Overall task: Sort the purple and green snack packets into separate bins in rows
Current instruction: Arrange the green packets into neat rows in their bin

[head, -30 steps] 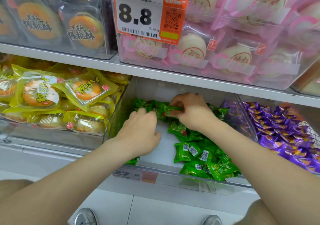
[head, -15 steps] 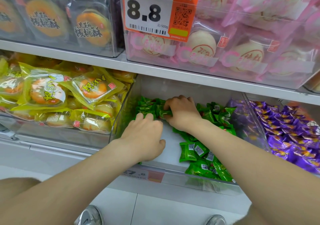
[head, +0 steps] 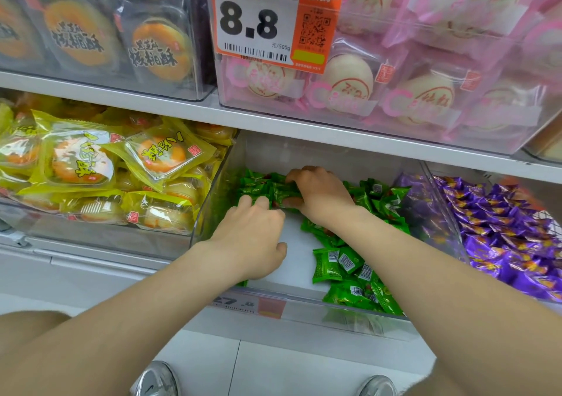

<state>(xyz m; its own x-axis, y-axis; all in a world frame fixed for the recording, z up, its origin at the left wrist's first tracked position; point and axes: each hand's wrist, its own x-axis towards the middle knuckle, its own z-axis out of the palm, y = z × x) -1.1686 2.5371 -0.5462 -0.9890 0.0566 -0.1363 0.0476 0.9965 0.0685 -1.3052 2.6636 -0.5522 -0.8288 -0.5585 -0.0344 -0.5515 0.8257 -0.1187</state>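
Small green snack packets (head: pixel 340 266) lie in a clear middle bin (head: pixel 304 299) on the lower shelf, heaped along its right side and lined up at the back left. My right hand (head: pixel 319 196) reaches deep into the bin, fingers curled round green packets (head: pixel 267 187) in that back row. My left hand (head: pixel 252 237) rests beside it, fingertips touching the same row. Purple snack packets (head: pixel 501 231) fill the bin (head: pixel 442 207) to the right.
A bin of yellow pastry packs (head: pixel 91 164) stands to the left. The shelf above (head: pixel 273 121) overhangs the bins and carries pink bun packs (head: pixel 410 85), dark pastry packs (head: pixel 91 39) and an orange 8.8 price tag (head: pixel 273 21). White floor tiles (head: pixel 273 365) lie below.
Both hands have pushed a little deeper toward the back of the green bin. The view has shifted slightly, bringing the shelves closer.
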